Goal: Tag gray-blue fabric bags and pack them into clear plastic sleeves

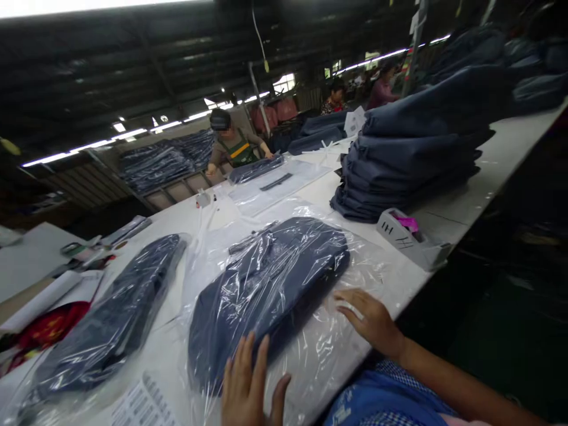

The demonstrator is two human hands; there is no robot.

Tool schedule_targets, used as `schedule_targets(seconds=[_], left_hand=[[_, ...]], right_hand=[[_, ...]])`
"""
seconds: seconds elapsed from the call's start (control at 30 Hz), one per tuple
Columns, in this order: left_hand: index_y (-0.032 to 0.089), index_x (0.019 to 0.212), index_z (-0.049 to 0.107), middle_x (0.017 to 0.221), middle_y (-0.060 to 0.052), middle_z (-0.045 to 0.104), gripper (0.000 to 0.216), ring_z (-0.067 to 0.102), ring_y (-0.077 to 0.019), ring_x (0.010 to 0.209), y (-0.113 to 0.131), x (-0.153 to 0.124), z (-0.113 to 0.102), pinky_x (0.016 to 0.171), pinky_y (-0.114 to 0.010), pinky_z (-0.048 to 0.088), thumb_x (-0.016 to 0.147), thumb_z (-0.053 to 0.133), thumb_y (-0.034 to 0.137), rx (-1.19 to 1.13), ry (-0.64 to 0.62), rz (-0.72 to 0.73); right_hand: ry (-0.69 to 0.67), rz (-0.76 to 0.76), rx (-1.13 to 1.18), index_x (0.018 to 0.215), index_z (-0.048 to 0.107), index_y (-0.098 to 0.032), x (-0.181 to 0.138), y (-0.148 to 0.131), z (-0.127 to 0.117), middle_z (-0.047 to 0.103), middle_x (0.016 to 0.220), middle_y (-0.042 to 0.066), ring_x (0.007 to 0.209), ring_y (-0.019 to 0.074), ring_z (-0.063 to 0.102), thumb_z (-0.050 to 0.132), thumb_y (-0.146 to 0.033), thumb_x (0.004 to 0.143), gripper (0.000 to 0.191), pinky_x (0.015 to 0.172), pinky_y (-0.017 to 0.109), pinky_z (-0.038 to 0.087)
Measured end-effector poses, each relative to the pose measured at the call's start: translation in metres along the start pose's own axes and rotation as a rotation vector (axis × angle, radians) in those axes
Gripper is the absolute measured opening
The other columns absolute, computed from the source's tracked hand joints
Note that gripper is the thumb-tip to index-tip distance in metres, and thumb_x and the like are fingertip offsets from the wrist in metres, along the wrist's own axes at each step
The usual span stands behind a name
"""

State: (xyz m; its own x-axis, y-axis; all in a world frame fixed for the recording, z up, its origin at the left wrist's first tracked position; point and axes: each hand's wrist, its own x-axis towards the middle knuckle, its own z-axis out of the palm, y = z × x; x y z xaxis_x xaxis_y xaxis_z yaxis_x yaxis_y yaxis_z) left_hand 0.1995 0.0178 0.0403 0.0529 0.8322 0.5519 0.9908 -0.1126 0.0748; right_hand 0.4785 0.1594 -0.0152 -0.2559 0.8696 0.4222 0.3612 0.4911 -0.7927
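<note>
In front of me a dark blue fabric item (266,284) lies flat inside a clear plastic bag (315,349) on the white table. My left hand (248,384) is spread at the near left edge of the bagged item, fingertips against the plastic. Beyond the item's near right side, my right hand (373,325) hovers over or rests on the loose plastic, its fingers bent and apart; contact cannot be made out. Another dark blue item in clear plastic (119,313) lies to the left.
A tall stack of folded dark blue pieces (408,154) stands at the right, behind a white holder (408,236) with something pink. Across the table a co-worker (235,142) handles another dark item. A sheet of barcode labels (144,405) lies near the front edge.
</note>
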Motion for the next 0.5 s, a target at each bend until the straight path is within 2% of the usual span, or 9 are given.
schedule_targets(seconds=[0.07,0.13,0.2,0.27,0.33,0.4,0.43,0.5], left_hand=[[0.031,0.152,0.025,0.155,-0.010,0.037,0.075,0.034,-0.0320,0.142,0.032,0.038,0.018,0.113,-0.060,0.033,0.086,0.062,0.032,0.077,-0.057,0.094],[0.030,0.151,0.026,0.159,-0.012,0.027,0.079,0.023,-0.0346,0.146,0.057,0.069,0.040,0.114,-0.065,0.025,0.083,0.066,0.034,0.106,-0.136,0.118],[0.031,0.151,0.024,0.161,-0.013,0.020,0.084,0.017,-0.0348,0.147,0.073,0.089,0.066,0.115,-0.066,0.021,0.080,0.069,0.028,0.116,-0.172,0.148],[0.033,0.152,0.021,0.161,-0.013,0.018,0.086,0.015,-0.0329,0.148,0.081,0.102,0.093,0.116,-0.063,0.022,0.081,0.065,0.014,0.133,-0.164,0.198],[0.033,0.152,0.018,0.161,-0.012,0.018,0.085,0.015,-0.0310,0.148,0.084,0.109,0.119,0.117,-0.060,0.024,0.082,0.058,0.005,0.143,-0.148,0.249],[0.033,0.152,0.017,0.161,-0.011,0.019,0.084,0.016,-0.0299,0.148,0.085,0.114,0.139,0.117,-0.057,0.026,0.083,0.054,0.004,0.130,-0.142,0.279],[0.033,0.152,0.017,0.161,-0.011,0.019,0.082,0.016,-0.0296,0.148,0.084,0.117,0.147,0.117,-0.057,0.027,0.084,0.054,0.005,0.118,-0.143,0.281],[0.034,0.152,0.018,0.161,-0.010,0.019,0.079,0.016,-0.0299,0.148,0.080,0.120,0.158,0.116,-0.056,0.030,0.086,0.053,0.008,0.101,-0.135,0.250]], right_hand=[[0.184,-0.199,-0.411,0.134,0.056,-0.030,0.016,0.012,-0.033,0.060,0.133,0.007,0.127,0.0284,0.051,0.061,-0.024,0.091,0.044,0.113,0.055,0.031],[0.265,-0.206,-0.690,0.146,0.042,-0.028,0.034,0.032,-0.057,0.039,0.152,0.011,0.141,0.0337,0.032,0.065,-0.023,0.088,0.063,0.116,0.061,0.021],[0.294,-0.134,-0.787,0.152,0.031,-0.024,0.051,0.061,-0.072,0.028,0.157,0.015,0.142,0.0366,0.028,0.066,-0.024,0.085,0.075,0.114,0.060,0.027],[0.298,-0.046,-0.723,0.154,0.024,-0.023,0.062,0.091,-0.079,0.042,0.147,0.017,0.129,0.0338,0.048,0.063,-0.025,0.086,0.078,0.103,0.054,0.043],[0.299,0.038,-0.581,0.155,0.020,-0.022,0.066,0.113,-0.084,0.064,0.118,0.013,0.096,0.0262,0.066,0.058,-0.025,0.088,0.078,0.084,0.044,0.055],[0.295,0.065,-0.462,0.153,0.026,-0.021,0.063,0.120,-0.092,0.068,0.091,0.005,0.072,0.0205,0.065,0.055,-0.026,0.089,0.071,0.072,0.037,0.057],[0.300,0.049,-0.439,0.150,0.034,-0.021,0.058,0.119,-0.098,0.067,0.085,0.004,0.068,0.0194,0.063,0.054,-0.027,0.090,0.064,0.070,0.035,0.057],[0.313,-0.002,-0.452,0.140,0.049,-0.021,0.045,0.111,-0.115,0.066,0.086,0.004,0.071,0.0192,0.063,0.053,-0.029,0.092,0.049,0.074,0.035,0.056]])
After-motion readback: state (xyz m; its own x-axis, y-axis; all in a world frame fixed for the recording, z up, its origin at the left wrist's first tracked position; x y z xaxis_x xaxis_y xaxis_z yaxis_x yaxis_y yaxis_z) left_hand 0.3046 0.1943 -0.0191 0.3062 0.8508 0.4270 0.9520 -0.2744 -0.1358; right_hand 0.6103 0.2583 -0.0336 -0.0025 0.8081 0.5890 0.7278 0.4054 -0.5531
